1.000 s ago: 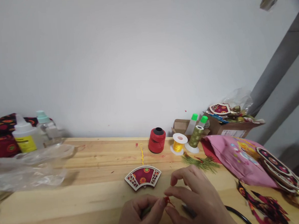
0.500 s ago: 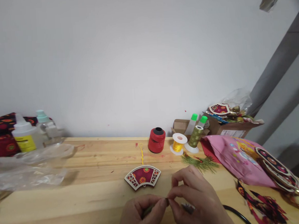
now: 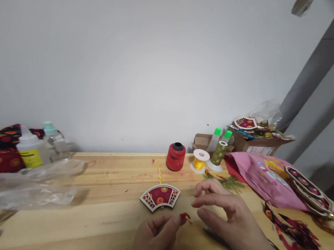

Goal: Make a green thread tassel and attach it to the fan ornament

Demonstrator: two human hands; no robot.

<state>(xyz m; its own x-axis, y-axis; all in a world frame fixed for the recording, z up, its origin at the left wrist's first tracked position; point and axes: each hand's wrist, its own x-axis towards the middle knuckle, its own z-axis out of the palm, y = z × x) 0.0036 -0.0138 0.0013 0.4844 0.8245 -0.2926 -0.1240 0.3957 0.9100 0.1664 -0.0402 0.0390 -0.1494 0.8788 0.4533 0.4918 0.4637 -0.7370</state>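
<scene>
My left hand (image 3: 161,238) is closed in a pinch at the lower middle. From its fingertips sticks a small red piece of cord or thread (image 3: 185,216) with a loose end; the rest of it is hidden by the fingers. My right hand (image 3: 231,219) is just to the right, thumb and fingers apart and nothing between the tips. A dark slim object (image 3: 216,237) shows under its thumb side, mostly hidden, and I cannot tell whether the hand touches it. Beyond both hands lies a fan-shaped wooden ornament (image 3: 160,197) with maroon patterned cloth and a yellow cord loop (image 3: 159,171).
At the back stand a red thread spool (image 3: 175,157), a yellow cord spool (image 3: 199,162) and an olive thread cone (image 3: 219,154). Green sprigs (image 3: 231,183), a pink bag (image 3: 268,181) and cloth strips (image 3: 296,228) lie right. Bottles (image 3: 31,152) and clear plastic (image 3: 43,185) sit left.
My right hand has let go at the left fingertips, moved slightly right and spread its fingers. The red end now shows at the left fingertips, which still pinch.
</scene>
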